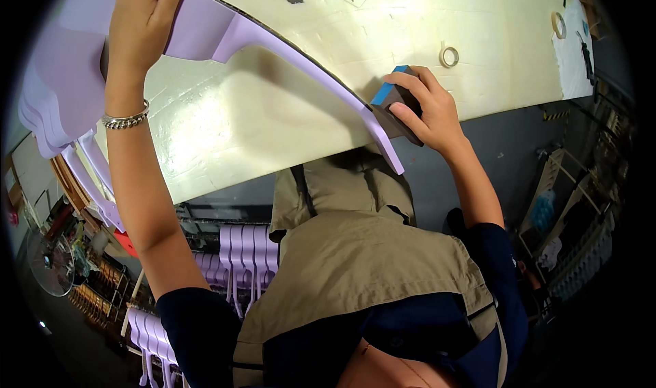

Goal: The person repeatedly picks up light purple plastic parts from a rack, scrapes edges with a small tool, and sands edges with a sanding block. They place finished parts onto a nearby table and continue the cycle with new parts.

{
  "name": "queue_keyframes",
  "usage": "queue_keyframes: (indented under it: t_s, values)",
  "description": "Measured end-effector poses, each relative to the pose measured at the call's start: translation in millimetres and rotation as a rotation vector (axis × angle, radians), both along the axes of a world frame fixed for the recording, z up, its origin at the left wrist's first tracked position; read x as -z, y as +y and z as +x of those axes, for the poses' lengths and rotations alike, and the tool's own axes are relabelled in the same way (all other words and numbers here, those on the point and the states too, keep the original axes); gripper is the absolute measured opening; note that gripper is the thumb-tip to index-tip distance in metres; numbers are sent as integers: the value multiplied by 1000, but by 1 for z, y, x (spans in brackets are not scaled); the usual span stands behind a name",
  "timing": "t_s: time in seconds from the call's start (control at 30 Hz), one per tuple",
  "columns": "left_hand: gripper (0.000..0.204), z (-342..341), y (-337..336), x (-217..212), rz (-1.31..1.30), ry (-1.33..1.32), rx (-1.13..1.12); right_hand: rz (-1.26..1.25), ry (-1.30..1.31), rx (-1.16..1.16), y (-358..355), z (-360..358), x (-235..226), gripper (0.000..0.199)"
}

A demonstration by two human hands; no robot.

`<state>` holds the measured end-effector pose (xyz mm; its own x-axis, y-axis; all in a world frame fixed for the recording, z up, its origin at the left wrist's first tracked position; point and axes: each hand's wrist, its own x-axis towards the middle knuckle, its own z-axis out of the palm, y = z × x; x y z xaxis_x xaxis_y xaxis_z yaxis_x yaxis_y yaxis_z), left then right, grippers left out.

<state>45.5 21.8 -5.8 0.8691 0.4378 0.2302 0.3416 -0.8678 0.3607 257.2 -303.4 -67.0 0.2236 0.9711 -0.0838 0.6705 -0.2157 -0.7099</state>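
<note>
A long, curved lilac plastic panel lies across the cream surface. The left hand clasps its wide end; the right hand clamps a blue-topped dark sanding block against its narrow end. A tape ring sits just beyond the block.

You are in a workshop. Your big pale tabletop is worn and scuffed, with rolls of tape lying on it. Lots of matching purple parts stand in rows below. A fan and racks sit around you.
</note>
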Motion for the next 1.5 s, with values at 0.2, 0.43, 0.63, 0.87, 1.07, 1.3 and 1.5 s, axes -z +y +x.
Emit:
queue_keyframes:
  t_s: [0.2,0.43,0.63,0.87,1.07,1.3,1.5]
  values:
    - [30,5,-5,-7,-29,-7,-25,33,-42,-32,3,-6,7,32]
    - [32,10,-26,-7,-49,-121,-215,49,-27,25,2,-12,12,31]
    - [33,5,-20,-11,-103,-85,-177,30,-51,5,22,-16,7,32]
    - [33,6,-20,-6,-31,-136,-195,105,-83,-22,73,-24,10,35]
    - [33,2,-17,-2,-69,-219,-146,118,-52,-22,130,-37,2,40]
    - [32,-2,-8,-2,93,-140,-119,113,-102,-16,173,-45,-5,42]
    - [32,2,-11,0,-67,-237,-110,66,-107,-19,177,-46,-16,43]
